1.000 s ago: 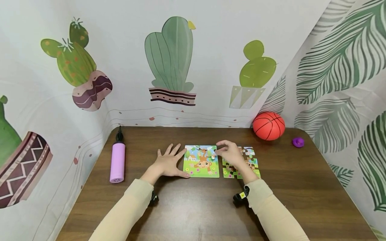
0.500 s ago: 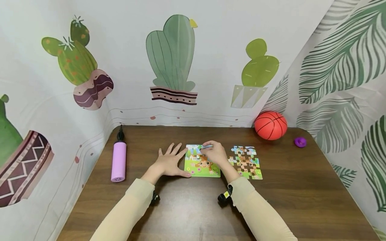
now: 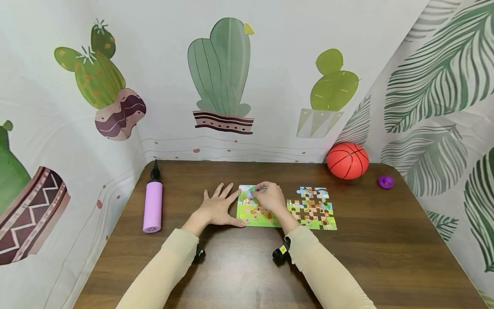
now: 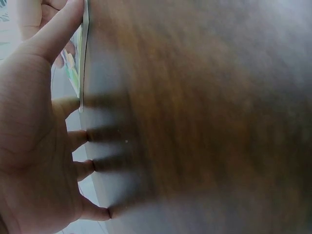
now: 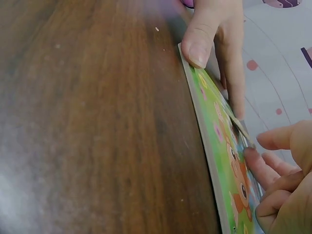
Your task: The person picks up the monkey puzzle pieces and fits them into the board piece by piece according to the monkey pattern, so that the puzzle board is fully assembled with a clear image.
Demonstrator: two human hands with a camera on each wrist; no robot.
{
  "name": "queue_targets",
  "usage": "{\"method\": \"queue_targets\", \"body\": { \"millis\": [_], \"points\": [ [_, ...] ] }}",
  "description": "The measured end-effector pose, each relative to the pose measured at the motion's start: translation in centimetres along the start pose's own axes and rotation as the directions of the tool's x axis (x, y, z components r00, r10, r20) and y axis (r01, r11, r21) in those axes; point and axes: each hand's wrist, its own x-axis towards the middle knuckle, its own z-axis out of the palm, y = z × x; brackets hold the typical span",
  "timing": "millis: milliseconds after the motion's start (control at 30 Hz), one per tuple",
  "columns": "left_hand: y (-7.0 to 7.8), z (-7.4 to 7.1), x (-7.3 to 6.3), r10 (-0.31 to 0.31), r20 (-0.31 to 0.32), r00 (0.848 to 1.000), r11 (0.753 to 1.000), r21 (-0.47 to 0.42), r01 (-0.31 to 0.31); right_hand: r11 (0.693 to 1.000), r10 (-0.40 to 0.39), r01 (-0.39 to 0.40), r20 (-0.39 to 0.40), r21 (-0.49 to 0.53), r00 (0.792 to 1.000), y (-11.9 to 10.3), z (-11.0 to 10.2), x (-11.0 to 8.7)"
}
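Note:
On the table lies a square jigsaw puzzle board with a cartoon monkey on green and blue. My left hand is spread flat at its left side, thumb and index fingertip right at the board's edge. My right hand is over the board's upper part and covers some of the picture. Between its thumb and fingers, the right wrist view shows a thin puzzle piece, tilted close over the board. Right of the board lies a group of puzzle pieces forming a similar monkey picture, with gaps.
A pink hand pump with a black nozzle lies at the table's left. A red basketball sits at the back right, near a small purple toy. A cactus-printed wall covering rises behind the table.
My right hand has moved left from the board's upper right corner to over its upper middle, bringing the puzzle piece along. My left hand has stayed at the board's left edge.

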Motion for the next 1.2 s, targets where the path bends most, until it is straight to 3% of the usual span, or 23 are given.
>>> {"method": "queue_targets", "body": {
  "millis": [367, 667, 1200],
  "points": [
    [0.0, 0.1, 0.0, 0.013, -0.014, 1.0, 1.0, -0.003, -0.013, 0.988, -0.136, 0.136, 0.007, -0.073, 0.991, 0.4, -1.0, -0.9],
    [0.9, 0.5, -0.5, 0.065, -0.057, 0.996, 0.998, -0.007, -0.065, 0.972, -0.19, 0.186, -0.009, -0.146, 0.982, 2.6, -4.9, -1.6],
    [2.5, 0.8, -0.4, 0.097, -0.055, 0.994, 0.995, 0.04, -0.095, 0.972, -0.036, 0.005, -0.127, -0.235, 0.991, 8.2, -14.3, -1.5]
  ]
}}
